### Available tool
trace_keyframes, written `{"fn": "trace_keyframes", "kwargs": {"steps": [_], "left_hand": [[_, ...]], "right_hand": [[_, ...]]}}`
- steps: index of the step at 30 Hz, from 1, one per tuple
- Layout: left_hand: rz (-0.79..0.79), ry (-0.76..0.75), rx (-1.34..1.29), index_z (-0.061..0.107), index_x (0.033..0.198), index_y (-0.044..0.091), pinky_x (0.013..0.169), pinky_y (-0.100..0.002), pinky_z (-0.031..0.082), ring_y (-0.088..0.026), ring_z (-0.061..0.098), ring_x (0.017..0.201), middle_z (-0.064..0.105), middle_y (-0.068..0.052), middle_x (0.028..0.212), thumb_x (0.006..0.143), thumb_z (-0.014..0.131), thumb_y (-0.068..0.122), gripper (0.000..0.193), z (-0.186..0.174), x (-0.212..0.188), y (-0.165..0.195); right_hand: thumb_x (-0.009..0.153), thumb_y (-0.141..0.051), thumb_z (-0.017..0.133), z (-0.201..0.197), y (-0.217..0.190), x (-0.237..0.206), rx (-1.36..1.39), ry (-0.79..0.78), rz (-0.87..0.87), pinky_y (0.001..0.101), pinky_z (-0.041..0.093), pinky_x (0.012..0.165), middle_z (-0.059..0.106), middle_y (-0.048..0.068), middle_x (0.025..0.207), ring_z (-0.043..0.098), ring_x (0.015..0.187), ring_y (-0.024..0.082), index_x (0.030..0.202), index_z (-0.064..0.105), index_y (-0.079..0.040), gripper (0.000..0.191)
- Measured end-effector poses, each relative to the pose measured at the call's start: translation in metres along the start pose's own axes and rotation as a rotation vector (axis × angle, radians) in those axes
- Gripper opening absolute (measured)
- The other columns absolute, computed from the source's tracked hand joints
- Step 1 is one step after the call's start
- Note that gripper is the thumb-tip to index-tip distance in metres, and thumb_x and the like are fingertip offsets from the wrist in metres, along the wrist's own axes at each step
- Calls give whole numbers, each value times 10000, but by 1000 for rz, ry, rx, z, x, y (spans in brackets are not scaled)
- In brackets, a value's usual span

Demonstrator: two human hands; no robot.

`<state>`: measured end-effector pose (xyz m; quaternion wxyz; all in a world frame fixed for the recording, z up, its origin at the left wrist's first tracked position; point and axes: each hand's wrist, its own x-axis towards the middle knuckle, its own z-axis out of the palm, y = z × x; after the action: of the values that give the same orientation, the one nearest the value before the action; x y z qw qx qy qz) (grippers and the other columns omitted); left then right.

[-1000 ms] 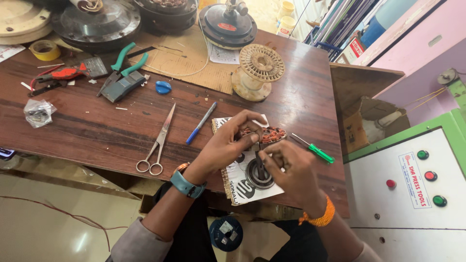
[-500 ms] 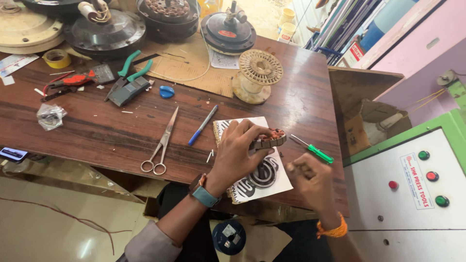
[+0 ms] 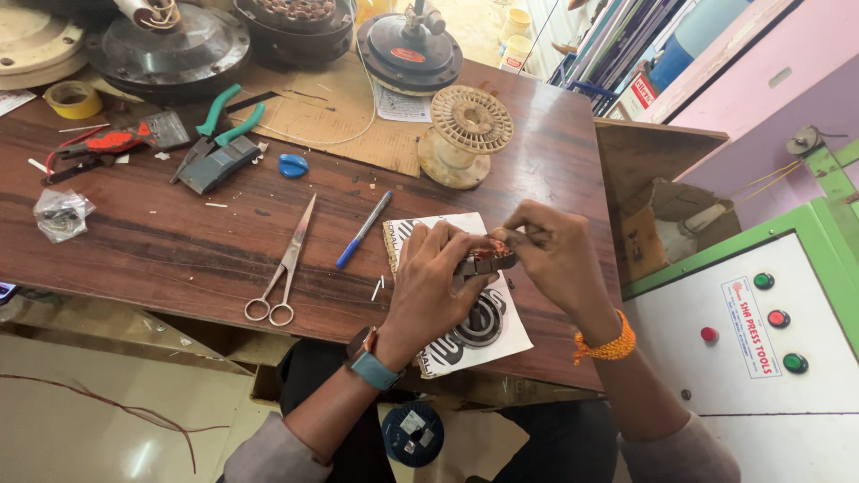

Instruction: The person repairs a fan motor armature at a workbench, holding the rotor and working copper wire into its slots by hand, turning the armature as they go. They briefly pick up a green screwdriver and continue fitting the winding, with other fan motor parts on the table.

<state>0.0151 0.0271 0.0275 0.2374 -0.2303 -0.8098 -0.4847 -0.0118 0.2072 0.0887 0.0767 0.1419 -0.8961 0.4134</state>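
Head view: right hand (image 3: 555,255), apart half a second ago, now rejoins left hand (image 3: 438,277); both pinch the small coil (image 3: 488,258) above the booklet (image 3: 501,335), right of the scissors (image 3: 284,268), so handwork resumes.

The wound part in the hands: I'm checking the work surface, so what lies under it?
Under the small copper-wound part lies a printed booklet on the wooden table. Both hands cover the booklet's middle.

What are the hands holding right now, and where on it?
Both hands, left hand and right hand, pinch a small copper-wound part at its opposite ends.
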Motion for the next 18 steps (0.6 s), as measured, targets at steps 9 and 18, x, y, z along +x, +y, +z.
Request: {"fn": "trace_keyframes", "kwargs": {"steps": [9,18], "left_hand": [[-502,-247,-934,74,1603,99,882,-292,532,-118,697,958,758,-86,1042,896,694,105,940,-7,28,-21],[-340,-308,-986,399,1493,59,836,-238,511,-74,624,962,680,-35,1005,959,664,77,596,-12,15,-39]], "right_hand": [[898,-111,756,0,-17,11,-132,-13,-102,245,459,493,641,14,632,569,557,30,918,736,-27,89],[872,-97,773,23,-16,-46,-76,89,-129,248,279,436,472,-40,548,363,486,26,853,705,-30,97]]}}
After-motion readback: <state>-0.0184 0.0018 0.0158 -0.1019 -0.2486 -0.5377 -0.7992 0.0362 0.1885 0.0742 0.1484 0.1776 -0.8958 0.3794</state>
